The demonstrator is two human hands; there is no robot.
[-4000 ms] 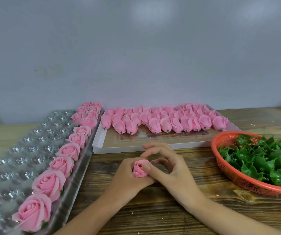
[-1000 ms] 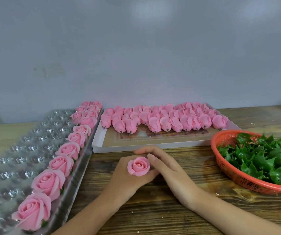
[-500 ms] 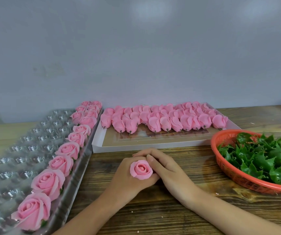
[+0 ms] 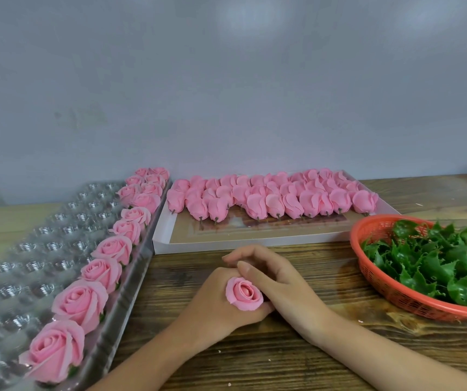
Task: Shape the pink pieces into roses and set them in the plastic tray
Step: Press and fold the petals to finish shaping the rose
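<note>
A small pink rose [image 4: 244, 293] sits in the grip of my left hand [image 4: 215, 303], low over the wooden table. My right hand [image 4: 278, 280] lies against it from the right, its fingers curled over the left hand and its thumb on the rose's outer petal. The clear plastic tray [image 4: 29, 249] at the left carries a row of finished pink roses [image 4: 79, 303] along its right edge. Unshaped pink buds [image 4: 271, 198] lie in rows in a shallow white box [image 4: 254, 239] behind my hands.
An orange mesh basket [image 4: 396, 294] full of green leaf pieces stands at the right. A grey wall closes off the back of the table. Bare wood shows between my forearms.
The rose has opened from a tight bud into a wider bloom. Both hands have sunk lower and nearer to me, with the right hand closing over the left.
</note>
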